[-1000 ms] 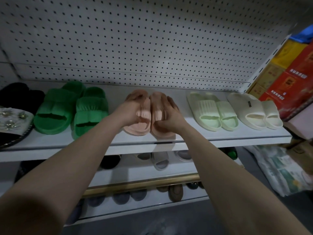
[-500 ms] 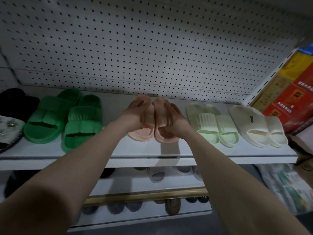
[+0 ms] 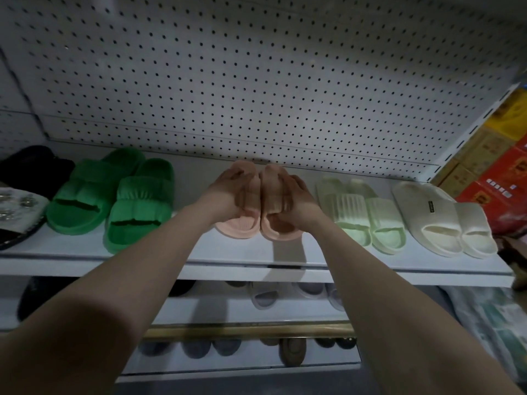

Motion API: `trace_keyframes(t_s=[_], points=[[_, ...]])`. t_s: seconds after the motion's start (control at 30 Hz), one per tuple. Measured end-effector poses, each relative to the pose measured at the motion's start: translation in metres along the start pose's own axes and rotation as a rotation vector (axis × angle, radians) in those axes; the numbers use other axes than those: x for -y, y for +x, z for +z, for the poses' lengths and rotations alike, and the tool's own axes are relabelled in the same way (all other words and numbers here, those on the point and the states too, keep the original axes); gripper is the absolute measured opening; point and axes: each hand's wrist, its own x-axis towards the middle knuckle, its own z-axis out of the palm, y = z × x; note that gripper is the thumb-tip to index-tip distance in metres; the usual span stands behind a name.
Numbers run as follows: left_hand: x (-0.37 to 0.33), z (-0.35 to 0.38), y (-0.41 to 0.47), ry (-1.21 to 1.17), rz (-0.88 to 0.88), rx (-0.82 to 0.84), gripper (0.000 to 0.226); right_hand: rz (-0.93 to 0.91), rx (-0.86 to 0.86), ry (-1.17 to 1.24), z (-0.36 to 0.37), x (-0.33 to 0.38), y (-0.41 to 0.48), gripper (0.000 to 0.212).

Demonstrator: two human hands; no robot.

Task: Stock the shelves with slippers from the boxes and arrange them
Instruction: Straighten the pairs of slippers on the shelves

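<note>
White pegboard back panel, stacked red and yellow cartons at right, brass-coloured rail below, dim light.

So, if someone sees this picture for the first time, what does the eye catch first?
First, the left hand and the right hand, each gripping one of the pink slippers, side by side in the middle of the upper shelf. Next, the bright green slippers to their left, vivid against the white pegboard behind.
</note>
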Motion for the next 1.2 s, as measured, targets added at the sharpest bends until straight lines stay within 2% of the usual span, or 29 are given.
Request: trace_keyframes(t_s=[0.1,0.2,0.3,0.37,0.47,0.63,0.77,0.93,1.07,1.2], points=[[0.001,0.002,-0.002,0.0,-0.008,0.002,0.098,-0.025,0.006,-0.025,-0.002,-0.004,-0.004,0.1],[0.002,0.003,-0.007,-0.021,0.021,-0.007,0.103,0.004,0.035,0.081,-0.002,-0.009,-0.005,0.102],[0.002,0.005,-0.01,-0.015,0.068,-0.046,0.099,-0.011,0.03,0.067,-0.003,-0.011,-0.007,0.102],[0.002,0.007,-0.01,-0.035,0.07,-0.058,0.1,-0.027,0.024,0.02,-0.005,-0.007,-0.012,0.099],[0.0,0.007,-0.011,-0.062,0.073,-0.074,0.101,-0.009,-0.107,-0.041,0.0,-0.005,-0.015,0.09],[-0.003,0.012,-0.01,-0.068,0.05,-0.086,0.106,-0.061,-0.11,-0.151,-0.006,-0.004,-0.02,0.089],[-0.005,0.012,-0.01,-0.053,0.062,-0.082,0.104,-0.035,-0.074,-0.135,-0.008,-0.003,-0.02,0.098],[-0.005,0.01,-0.014,-0.037,0.085,-0.112,0.102,0.008,-0.067,-0.152,-0.006,-0.002,-0.019,0.095],[-0.008,0.008,-0.015,-0.053,0.081,-0.109,0.101,0.017,-0.06,-0.111,-0.008,-0.004,-0.019,0.111],[-0.011,0.007,-0.017,-0.049,0.083,-0.106,0.101,0.004,-0.059,-0.064,-0.01,-0.004,-0.022,0.114]])
